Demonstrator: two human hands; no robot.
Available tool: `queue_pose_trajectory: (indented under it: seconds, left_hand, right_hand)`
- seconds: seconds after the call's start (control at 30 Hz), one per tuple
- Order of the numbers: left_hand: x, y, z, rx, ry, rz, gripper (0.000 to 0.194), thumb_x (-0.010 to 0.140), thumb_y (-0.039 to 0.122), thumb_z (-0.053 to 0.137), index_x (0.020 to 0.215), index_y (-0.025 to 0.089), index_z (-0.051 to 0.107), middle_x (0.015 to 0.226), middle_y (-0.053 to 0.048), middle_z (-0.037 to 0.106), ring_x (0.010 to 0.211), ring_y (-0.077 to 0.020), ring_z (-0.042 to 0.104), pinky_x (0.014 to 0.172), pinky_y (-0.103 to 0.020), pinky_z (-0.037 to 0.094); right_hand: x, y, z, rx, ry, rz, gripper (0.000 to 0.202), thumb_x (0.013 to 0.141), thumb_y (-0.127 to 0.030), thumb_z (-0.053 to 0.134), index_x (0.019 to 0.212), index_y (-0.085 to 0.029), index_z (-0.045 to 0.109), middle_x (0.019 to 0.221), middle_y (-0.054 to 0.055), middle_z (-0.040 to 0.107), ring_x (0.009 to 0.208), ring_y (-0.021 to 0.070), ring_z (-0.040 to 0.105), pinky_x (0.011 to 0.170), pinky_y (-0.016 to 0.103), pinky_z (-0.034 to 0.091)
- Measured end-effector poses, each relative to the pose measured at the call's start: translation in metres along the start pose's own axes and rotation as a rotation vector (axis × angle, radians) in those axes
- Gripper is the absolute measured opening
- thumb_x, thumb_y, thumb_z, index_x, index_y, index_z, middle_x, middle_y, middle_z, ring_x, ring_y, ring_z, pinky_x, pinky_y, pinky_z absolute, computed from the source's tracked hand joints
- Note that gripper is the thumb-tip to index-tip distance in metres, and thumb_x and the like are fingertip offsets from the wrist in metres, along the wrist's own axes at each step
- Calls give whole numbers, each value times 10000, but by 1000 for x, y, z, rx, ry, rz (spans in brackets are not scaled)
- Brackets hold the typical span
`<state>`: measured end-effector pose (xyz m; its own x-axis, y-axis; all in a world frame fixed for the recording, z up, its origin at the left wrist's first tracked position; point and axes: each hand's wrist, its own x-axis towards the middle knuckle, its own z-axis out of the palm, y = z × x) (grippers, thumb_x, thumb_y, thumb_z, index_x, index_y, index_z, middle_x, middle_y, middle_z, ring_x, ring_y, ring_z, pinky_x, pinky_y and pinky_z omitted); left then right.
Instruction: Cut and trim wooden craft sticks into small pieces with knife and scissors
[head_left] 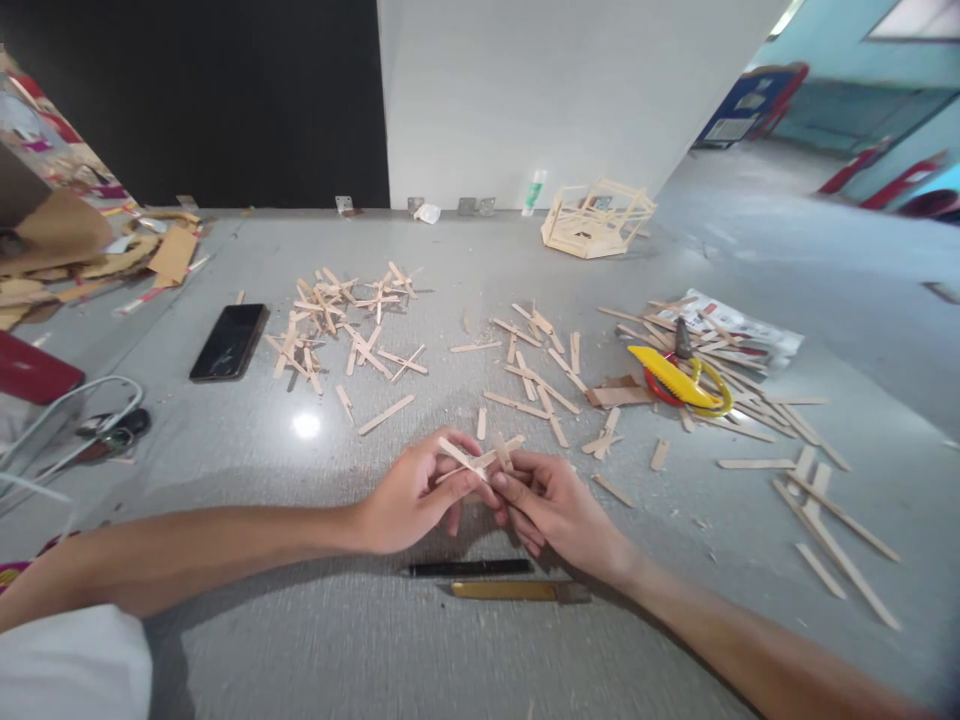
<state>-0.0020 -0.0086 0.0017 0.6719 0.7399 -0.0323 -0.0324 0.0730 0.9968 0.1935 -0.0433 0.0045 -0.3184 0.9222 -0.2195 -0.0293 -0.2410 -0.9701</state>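
Observation:
My left hand (409,498) is closed, its thumb and fingers pinching small wooden craft sticks (463,456) that cross at an angle. Close against it, my right hand (566,508) is closed too, its thumb and fingers on a short craft stick piece (504,454) at the right end of the same cluster. The fingertips of both hands nearly meet, and they hide how the pieces join. On the table just below the hands lie a black pen (471,568) and a yellow-brown cutter knife (506,591).
Crossed craft sticks (326,300) are heaped beyond my left hand, near a phone (229,342). Yellow-handled scissors (679,382) lie on loose sticks at right. A stick-built frame (592,225) and a glue tube (533,193) stand by the back panel. Cardboard scraps (172,255) lie left.

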Motion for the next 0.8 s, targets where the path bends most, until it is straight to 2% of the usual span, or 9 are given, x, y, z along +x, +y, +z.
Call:
queue_pose_trajectory:
  seconds: [0.1,0.2,0.43,0.57,0.7,0.8]
  left_hand:
    - [-1,0,0,67,10,21,368,1004,509,461,1100,154,475,782,-31,667,471,-78,544,450,-191,417]
    - [-1,-1,-1,181,-19,42,416,1030,508,386,995,128,553,782,-53,668,481,-83,561,457,-192,413]
    - [-1,2,0,248,-78,51,476,1044,506,330,998,115,599,828,-93,710,507,-105,601,502,-213,451]
    - [-1,6,-1,286,-81,85,455,1054,448,333,987,104,624,871,-110,724,543,-110,621,549,-217,467]
    - [-1,8,-1,298,-50,102,433,1051,422,364,1042,105,659,868,-98,706,596,-113,620,557,-209,456]
    - [0,5,-1,250,-32,91,395,1043,423,390,1092,118,637,756,-46,641,547,-97,567,506,-190,442]
  right_hand:
    - [-1,-3,0,82,-30,39,383,877,-546,646,837,-170,589,526,-91,486,319,15,305,318,151,319]
    - [-2,-5,0,135,-20,42,397,870,-557,654,828,-169,584,526,-100,461,336,7,264,320,142,322]
    - [-1,-2,4,159,51,6,411,865,-562,660,773,-174,566,512,-98,449,348,16,271,324,144,338]
    - [0,-4,0,196,68,-10,412,849,-567,680,771,-181,560,506,-99,443,345,17,257,315,147,314]
    - [3,-6,-7,142,43,-34,418,864,-570,661,747,-183,554,504,-95,427,348,22,264,321,160,325]
    - [5,-4,-10,45,46,-80,418,891,-581,616,776,-182,560,503,-94,425,350,33,292,332,175,340]
